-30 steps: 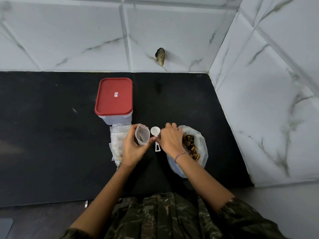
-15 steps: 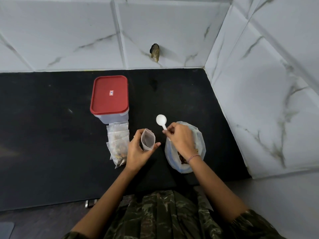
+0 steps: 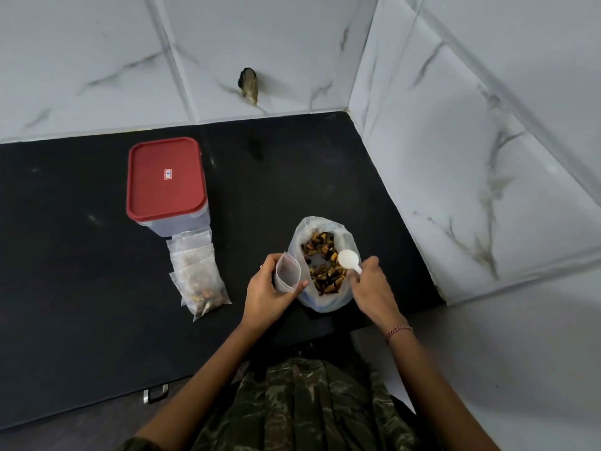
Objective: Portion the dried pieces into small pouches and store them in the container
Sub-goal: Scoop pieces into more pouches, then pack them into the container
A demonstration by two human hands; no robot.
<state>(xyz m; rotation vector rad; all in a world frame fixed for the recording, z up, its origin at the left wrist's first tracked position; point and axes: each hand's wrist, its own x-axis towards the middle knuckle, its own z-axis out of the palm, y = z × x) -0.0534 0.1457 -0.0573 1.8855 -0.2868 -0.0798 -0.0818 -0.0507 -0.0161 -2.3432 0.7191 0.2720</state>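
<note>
Dried brown and yellow pieces (image 3: 322, 265) sit in an open clear plastic bag (image 3: 312, 227) on the black stone counter (image 3: 65, 255). The right hand (image 3: 374, 288), at the bag's 4 o'clock, pinches the handle of a white plastic scoop (image 3: 348, 258), its bowl over the pieces. The left hand (image 3: 263, 294) grips a small, empty clear zip pouch (image 3: 287, 271), mouth up, at the bag's 9 o'clock. Further out at 9 o'clock lie filled clear pouches (image 3: 198, 275); a clear rectangular container with a red lid (image 3: 166, 180) stands just beside them at their 12 o'clock.

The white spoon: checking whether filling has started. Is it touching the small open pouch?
Apart. The head view shows dried pieces between the white spoon, in the right hand, and the small pouch, held by the left hand.
</note>
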